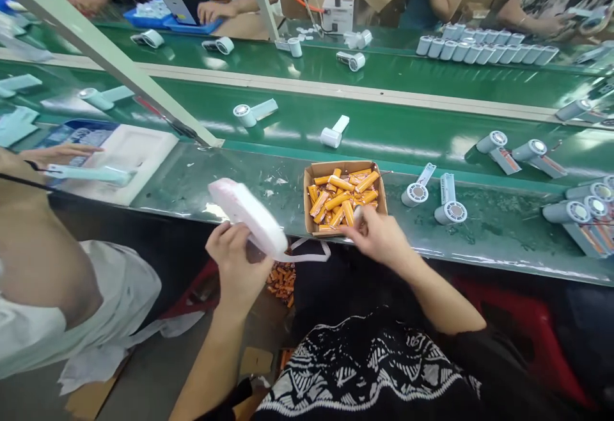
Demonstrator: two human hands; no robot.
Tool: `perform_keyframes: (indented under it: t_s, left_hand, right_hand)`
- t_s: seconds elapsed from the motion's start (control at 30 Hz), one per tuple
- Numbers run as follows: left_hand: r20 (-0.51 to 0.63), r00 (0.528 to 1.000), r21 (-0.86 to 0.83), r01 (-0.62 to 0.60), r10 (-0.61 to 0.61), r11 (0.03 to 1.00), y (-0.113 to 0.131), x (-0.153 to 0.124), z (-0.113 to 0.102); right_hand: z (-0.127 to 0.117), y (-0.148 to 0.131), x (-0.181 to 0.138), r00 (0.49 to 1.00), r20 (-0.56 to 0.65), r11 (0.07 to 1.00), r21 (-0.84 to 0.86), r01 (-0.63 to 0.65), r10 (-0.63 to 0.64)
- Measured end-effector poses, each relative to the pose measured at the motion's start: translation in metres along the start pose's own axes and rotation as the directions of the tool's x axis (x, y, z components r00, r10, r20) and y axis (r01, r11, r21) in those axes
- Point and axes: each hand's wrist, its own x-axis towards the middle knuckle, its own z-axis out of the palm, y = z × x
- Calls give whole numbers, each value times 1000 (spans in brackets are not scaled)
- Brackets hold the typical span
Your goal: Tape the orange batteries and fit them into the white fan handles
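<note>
My left hand (240, 261) grips a thick white roll of tape (252, 216) tilted over the bench edge, and a loose strip (307, 257) curls off it to the right. At the near side of a small cardboard box (307, 198), my right hand (378, 232) is closed, fingertips down among the orange cylindrical batteries (340, 183). It pinches what looks like one battery, partly hidden by the fingers. Right of the box, two grey motor housings with flat handle pieces stand on the bench: one nearer the box (414, 194), one beyond (451, 212).
A green conveyor (403, 127) beyond the bench carries several similar housings. More housings with batteries (575, 212) cluster at the right. A slanted metal post (115, 56) rises at left. A co-worker's hand (67, 152) lies near a white board (144, 152). Orange batteries (283, 283) sit below the bench.
</note>
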Motion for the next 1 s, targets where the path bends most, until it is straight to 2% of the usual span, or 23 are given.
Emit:
perform_keyframes:
  t_s: [0.07,0.13,0.2,0.23,0.3,0.33,0.4,0.47,0.53,0.6,0.7,0.8,0.83,0.9,0.97,1.0]
  left_hand:
    - [-117,990,65,-66,73,996,18,7,6]
    - [-131,978,124,-144,160,982,34,15,10]
    - [-91,974,165,-189,206,968,43,20,13]
    - [-72,974,181,-200,216,963,44,21,13]
    - [-47,972,201,-217,231,955,44,20,13]
    - [-38,970,206,-226,238,952,43,18,13]
    - [-16,967,210,-247,256,946,42,16,12]
    - [9,960,213,-275,280,937,43,16,12]
    - [35,949,218,-314,314,924,45,18,12]
    - [57,936,226,-352,349,908,48,22,11]
    - [80,929,216,-370,361,904,53,28,9]
    - [27,940,195,-339,340,920,63,33,10]
    - [-5,944,197,-324,331,925,68,35,12]
    - [-55,949,193,-296,311,935,79,34,17]
    - [-77,959,149,-260,274,954,93,30,25]
    - [-80,967,119,-232,243,965,101,26,29]
  right_hand:
    - [-19,3,12,990,-78,974,-187,-128,115]
    - [-22,3,20,993,-28,977,-174,-120,117]
    - [-18,5,21,998,-34,995,83,-50,53]
    - [-16,6,18,996,-81,964,265,-2,24]
    - [-16,8,9,982,-187,823,560,93,16]
    - [-17,8,5,974,-225,761,636,130,21]
    - [-24,7,-1,964,-265,734,657,173,11]
    - [-31,6,-3,965,-261,798,579,169,-14]
    - [-37,6,0,977,-211,843,520,137,-29]
    - [-40,9,5,991,-134,812,577,92,-17]
    - [-36,14,12,997,-70,620,783,40,23]
    - [-17,11,13,981,-149,380,920,91,125]
    - [-7,7,12,959,-206,301,943,143,192]
    - [14,-2,10,882,-317,182,946,268,348]
    - [29,-9,10,800,-387,147,921,361,458]
    - [31,-10,10,779,-405,152,912,380,479]
